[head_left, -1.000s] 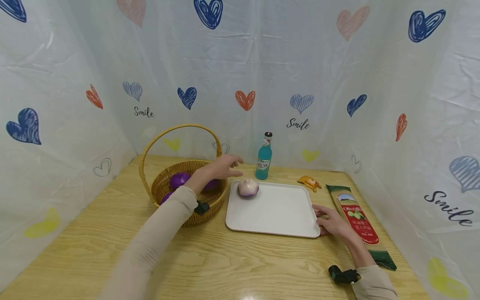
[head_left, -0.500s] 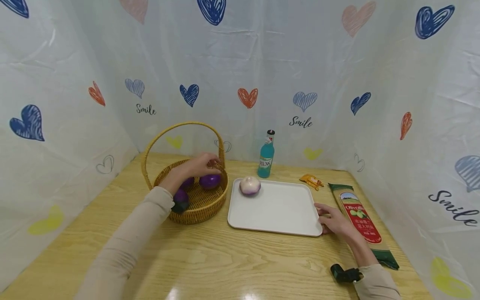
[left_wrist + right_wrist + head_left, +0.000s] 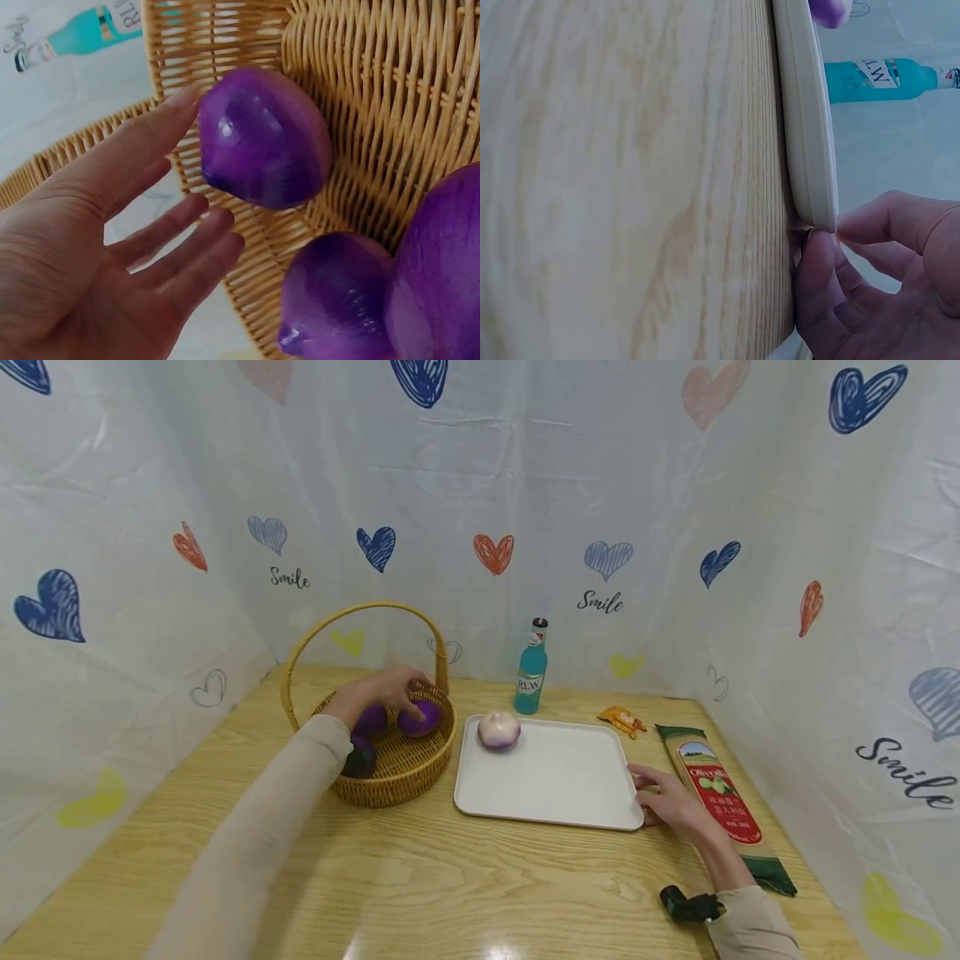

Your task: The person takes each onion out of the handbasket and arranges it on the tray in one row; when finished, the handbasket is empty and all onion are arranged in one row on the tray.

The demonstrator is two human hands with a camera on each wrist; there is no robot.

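Note:
My left hand [image 3: 392, 687] reaches over the wicker basket [image 3: 397, 791], its fingers spread around a purple onion [image 3: 262, 139]. In the left wrist view a fingertip comes right up to that onion's skin, and the other fingers are apart from it. Two more purple onions, one of them nearer [image 3: 442, 277] and one smaller [image 3: 337, 296], lie deeper in the basket. My right hand [image 3: 667, 797] pinches the right edge of the white tray [image 3: 555, 777] between thumb and fingers. A white-and-purple onion [image 3: 498, 731] sits on the tray's far left corner.
A blue bottle [image 3: 530, 672] stands behind the tray. To its right lies a small orange packet [image 3: 622, 722]. A long pasta bag [image 3: 723, 806] rests along the table's right side, beside my right forearm. The basket's tall handle [image 3: 367, 607] arches above it.
My left hand has moved left from near the tray's onion to above the basket, then lowered to a purple onion. The right hand keeps its hold on the tray.

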